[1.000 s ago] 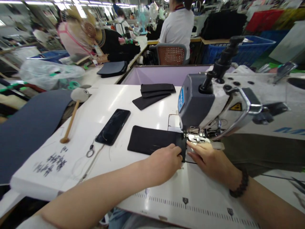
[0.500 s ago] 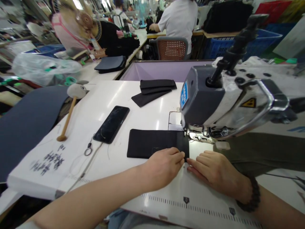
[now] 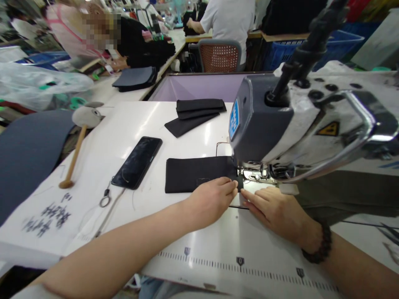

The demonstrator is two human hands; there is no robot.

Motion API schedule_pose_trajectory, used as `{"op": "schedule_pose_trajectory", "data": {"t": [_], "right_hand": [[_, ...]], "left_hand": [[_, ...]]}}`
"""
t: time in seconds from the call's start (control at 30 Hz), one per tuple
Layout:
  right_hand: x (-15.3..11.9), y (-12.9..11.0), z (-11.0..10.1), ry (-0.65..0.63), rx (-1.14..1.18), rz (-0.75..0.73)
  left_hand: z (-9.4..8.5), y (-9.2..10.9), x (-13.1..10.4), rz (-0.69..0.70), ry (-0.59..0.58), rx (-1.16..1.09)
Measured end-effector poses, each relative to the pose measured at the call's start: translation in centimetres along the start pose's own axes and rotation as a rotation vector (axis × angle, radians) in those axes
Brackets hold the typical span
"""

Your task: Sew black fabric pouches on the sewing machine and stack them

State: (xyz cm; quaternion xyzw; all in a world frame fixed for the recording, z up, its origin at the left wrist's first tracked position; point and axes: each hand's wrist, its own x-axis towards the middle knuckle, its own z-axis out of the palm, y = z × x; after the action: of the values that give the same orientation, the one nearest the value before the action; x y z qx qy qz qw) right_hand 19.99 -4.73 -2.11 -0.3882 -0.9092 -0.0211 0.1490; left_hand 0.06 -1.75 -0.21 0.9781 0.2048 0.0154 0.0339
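Observation:
A flat black fabric piece (image 3: pixel 182 172) lies on the white sewing table, its right edge under the presser foot (image 3: pixel 254 174) of a sewing machine (image 3: pixel 262 116). My left hand (image 3: pixel 213 201) rests on its near right part, fingers bunched in a pinch at the near edge. Beside it, my right hand (image 3: pixel 276 209) lies low on the table with fingers stretched out. Its index fingertip touches or nearly touches the near right corner of the fabric. A dark beaded bracelet (image 3: pixel 321 243) circles my right wrist.
Folded black strips (image 3: pixel 199 108) lie behind the fabric. To the left are a phone (image 3: pixel 137 162) with a ring cord and a wooden-handled mallet (image 3: pixel 76 153). Dark olive fabric (image 3: pixel 349 193) lies right of the machine. A purple bin (image 3: pixel 199 85) borders the table; co-workers sit beyond.
The black fabric has slid away from me past the presser foot. Both my hands have moved forward with it, keeping nearly the same pose. The camera view has shifted slightly.

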Motion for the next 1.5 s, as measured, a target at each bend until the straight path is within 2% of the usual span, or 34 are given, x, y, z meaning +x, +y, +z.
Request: {"op": "schedule_pose_trajectory", "data": {"t": [0.27, 0.6, 0.73, 0.87, 1.0, 1.07, 1.13, 1.2, 1.23, 1.27, 1.33, 1.37, 1.43, 1.5], "right_hand": [[0.2, 0.4, 0.3, -0.073, 0.03, 0.094], [0.1, 0.3, 0.3, -0.07, 0.063, 0.117], [0.2, 0.3, 0.2, -0.067, 0.052, 0.126], [0.3, 0.2, 0.0, -0.069, 0.04, 0.128], [0.4, 0.3, -0.2, -0.083, 0.031, 0.128], [0.4, 0.3, -0.3, -0.099, 0.043, 0.125], [0.4, 0.3, -0.3, -0.122, 0.055, 0.131], [0.4, 0.3, -0.4, -0.152, 0.057, 0.14], [0.4, 0.3, -0.5, -0.165, 0.055, 0.142], [0.4, 0.3, -0.6, -0.172, 0.053, 0.143], [0.3, 0.3, -0.7, -0.173, 0.054, 0.137], [0.3, 0.3, -0.8, -0.17, 0.055, 0.134], [0.3, 0.2, -0.9, -0.164, 0.058, 0.131], [0.4, 0.2, -1.0, -0.159, 0.06, 0.132]], "left_hand": [[-0.2, -1.8, 1.0, -0.088, 0.021, -0.118], [0.9, -3.5, 2.1, -0.141, 0.104, -0.076], [0.7, -3.6, 2.1, -0.141, 0.082, -0.077], [0.3, -2.8, 2.0, -0.166, 0.032, -0.016], [0.3, -1.6, 1.8, -0.361, -0.018, 0.111], [0.0, -1.6, 1.3, -0.456, -0.064, 0.128], [-1.3, -2.3, 0.2, -0.524, -0.117, 0.073], [-3.7, -3.4, -1.4, -0.627, -0.119, -0.065], [-5.1, -3.9, -2.3, -0.724, -0.066, -0.167], [-6.5, -4.2, -3.2, -0.785, 0.043, -0.288], [-8.6, -4.4, -4.6, -0.761, 0.303, -0.688], [-9.1, -4.3, -5.0, -0.745, 0.415, -0.858], [-8.7, -3.8, -5.6, -0.732, 0.579, -1.1], [-6.7, -3.4, -5.9, -0.799, 0.613, -1.114]]}}
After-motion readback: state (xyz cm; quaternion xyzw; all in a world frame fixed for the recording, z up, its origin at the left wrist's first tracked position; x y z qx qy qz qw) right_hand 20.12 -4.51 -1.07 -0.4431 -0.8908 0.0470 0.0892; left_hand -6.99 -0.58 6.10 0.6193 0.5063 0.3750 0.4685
